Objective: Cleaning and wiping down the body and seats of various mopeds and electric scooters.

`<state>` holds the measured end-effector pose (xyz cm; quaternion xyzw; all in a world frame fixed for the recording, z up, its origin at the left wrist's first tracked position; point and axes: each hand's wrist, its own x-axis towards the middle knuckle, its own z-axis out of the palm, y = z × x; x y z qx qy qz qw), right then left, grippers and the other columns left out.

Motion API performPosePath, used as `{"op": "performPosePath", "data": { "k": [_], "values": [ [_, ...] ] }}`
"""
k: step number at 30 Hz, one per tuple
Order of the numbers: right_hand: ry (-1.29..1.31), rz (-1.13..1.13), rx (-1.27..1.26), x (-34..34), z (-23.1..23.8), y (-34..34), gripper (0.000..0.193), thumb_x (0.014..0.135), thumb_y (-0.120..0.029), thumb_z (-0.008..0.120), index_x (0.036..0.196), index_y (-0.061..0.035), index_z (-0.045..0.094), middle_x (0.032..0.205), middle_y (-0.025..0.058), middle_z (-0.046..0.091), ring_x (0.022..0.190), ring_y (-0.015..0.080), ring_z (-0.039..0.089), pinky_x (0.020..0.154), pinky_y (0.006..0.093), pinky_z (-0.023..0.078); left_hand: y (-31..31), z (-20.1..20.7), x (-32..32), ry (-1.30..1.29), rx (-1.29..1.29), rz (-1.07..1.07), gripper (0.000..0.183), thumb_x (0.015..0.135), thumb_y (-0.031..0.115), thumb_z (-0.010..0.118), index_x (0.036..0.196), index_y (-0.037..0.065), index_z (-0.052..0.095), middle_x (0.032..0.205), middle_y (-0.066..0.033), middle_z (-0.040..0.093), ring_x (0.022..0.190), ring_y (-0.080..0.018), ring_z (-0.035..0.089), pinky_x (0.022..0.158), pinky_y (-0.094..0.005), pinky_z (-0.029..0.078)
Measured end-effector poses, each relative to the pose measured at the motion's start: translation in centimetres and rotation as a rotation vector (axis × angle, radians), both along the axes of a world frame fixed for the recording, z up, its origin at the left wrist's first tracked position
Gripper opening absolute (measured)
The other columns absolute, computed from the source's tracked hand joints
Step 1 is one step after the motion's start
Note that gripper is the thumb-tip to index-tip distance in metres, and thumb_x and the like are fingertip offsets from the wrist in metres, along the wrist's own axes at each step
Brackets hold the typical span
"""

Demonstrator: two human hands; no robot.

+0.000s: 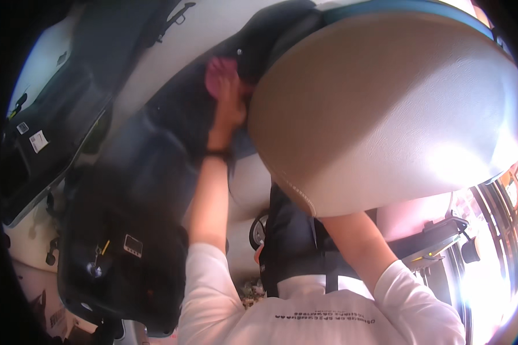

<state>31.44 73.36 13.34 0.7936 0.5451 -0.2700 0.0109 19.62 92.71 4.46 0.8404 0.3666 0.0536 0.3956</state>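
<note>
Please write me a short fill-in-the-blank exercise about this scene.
1. The left hand holds a cloth-like item coloured ____.
2. A dark band circles the person's left ____.
3. Of the two hands, the one hidden by the large, pale, rounded panel is the ____ one.
4. The person's short-sleeved shirt is mainly ____.

Missing words: pink; wrist; right; white.

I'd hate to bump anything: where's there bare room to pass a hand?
Across the broad beige panel, between its blue rim and the right forearm. Crowded: its left edge, beside the left hand holding a pink cloth.
</note>
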Motion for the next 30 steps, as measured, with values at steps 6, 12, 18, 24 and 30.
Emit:
{"op": "performPosePath", "data": {
  "k": [6, 12, 18, 24, 30],
  "values": [
    [0.024, -0.028, -0.009, 0.1, 0.8, -0.5, 0.057, 0.082, -0.009, 0.055, 0.138, -0.0053, 0.046, 0.147, 0.0188, 0.037, 0.133, 0.0366, 0.040, 0.111, 0.0457, 0.035, -11.2, 1.6, -9.1, 0.270, -0.458, 0.088, 0.064, 0.087, 0.006, 0.053, 0.145, -0.005, 0.029, 0.151, -0.0261, 0.027, 0.136, -0.0522, 0.026, 0.114, -0.0507, 0.025],
    [0.014, -0.058, -0.022, 0.8, 0.9, -1.5, 0.057, 0.082, -0.009, 0.055, 0.139, -0.0045, 0.045, 0.148, 0.0195, 0.036, 0.133, 0.0367, 0.040, 0.111, 0.0453, 0.035, -5.7, -1.6, -5.6, 0.195, 0.071, 0.037, 0.074, 0.081, 0.001, 0.055, 0.147, -0.005, 0.022, 0.144, -0.0379, 0.029, 0.136, -0.0543, 0.024, 0.114, -0.0549, 0.022],
    [0.044, -0.087, -0.018, 0.5, 0.2, -1.6, 0.058, 0.083, -0.009, 0.055, 0.139, -0.0036, 0.043, 0.148, 0.0203, 0.036, 0.133, 0.0368, 0.040, 0.111, 0.0450, 0.035, 5.2, -0.8, 2.8, 0.277, 0.131, -0.078, 0.075, 0.078, 0.000, 0.053, 0.146, -0.005, 0.025, 0.142, -0.0378, 0.032, 0.136, -0.0535, 0.027, 0.113, -0.0566, 0.023],
    [0.009, -0.108, -0.034, 1.7, 1.0, -3.1, 0.059, 0.083, -0.009, 0.055, 0.140, -0.0028, 0.042, 0.148, 0.0210, 0.035, 0.133, 0.0370, 0.040, 0.111, 0.0446, 0.036, -3.8, 2.0, 2.7, 0.013, -0.086, -0.182, 0.063, 0.089, 0.017, 0.055, 0.145, 0.001, 0.032, 0.144, -0.0327, 0.033, 0.136, -0.0520, 0.028, 0.109, -0.0563, 0.029],
    [0.022, -0.094, -0.028, 0.8, 1.7, -2.6, 0.060, 0.083, -0.009, 0.055, 0.141, -0.0019, 0.041, 0.148, 0.0218, 0.034, 0.133, 0.0371, 0.040, 0.110, 0.0443, 0.036, -9.2, 5.5, -2.3, 0.104, -0.152, -0.088, 0.063, 0.090, 0.021, 0.055, 0.146, 0.002, 0.032, 0.144, -0.0329, 0.033, 0.136, -0.0527, 0.028, 0.107, -0.0571, 0.030]
  ]
}}
